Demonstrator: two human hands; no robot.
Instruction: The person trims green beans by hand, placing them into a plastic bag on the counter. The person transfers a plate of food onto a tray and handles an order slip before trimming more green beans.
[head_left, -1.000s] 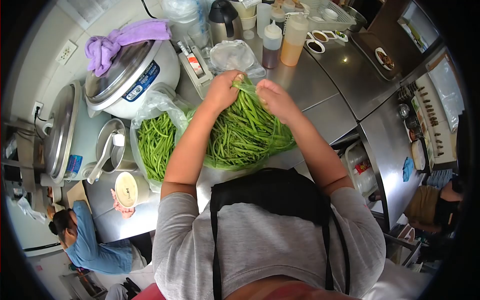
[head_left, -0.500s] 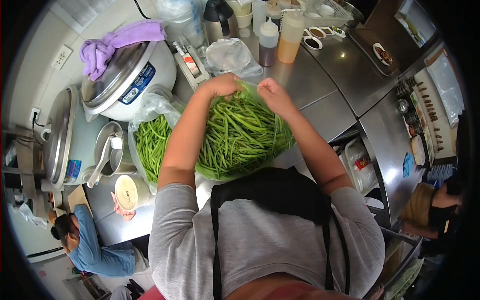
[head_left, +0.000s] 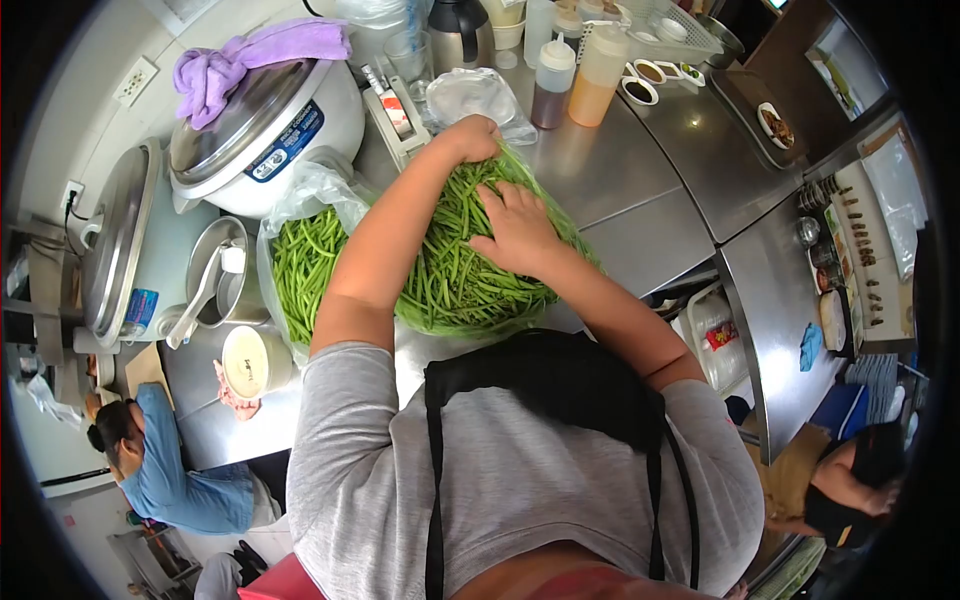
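Note:
Cut green beans (head_left: 455,285) fill a large clear plastic bag (head_left: 535,165) on the steel counter in front of me. At the bag's far edge, my left hand (head_left: 478,138) is closed on the plastic rim. My right hand (head_left: 516,228) rests on top of the beans with its fingers spread, holding nothing. To the left, partly behind my left forearm, stands a smaller plastic bag (head_left: 330,185) with more green beans (head_left: 302,255).
Two large rice cookers (head_left: 320,115) stand at the left, one with a purple towel (head_left: 270,45). Near them are a metal pot (head_left: 205,300) with a ladle and a lidded tub (head_left: 255,362). Squeeze bottles (head_left: 597,80) stand behind. One person (head_left: 180,450) is at lower left, another (head_left: 850,480) at right.
My right hand has come off the bag's far edge, opened, and moved down onto the beans. My left hand stays at the rim, slightly farther away. The person at right has shifted.

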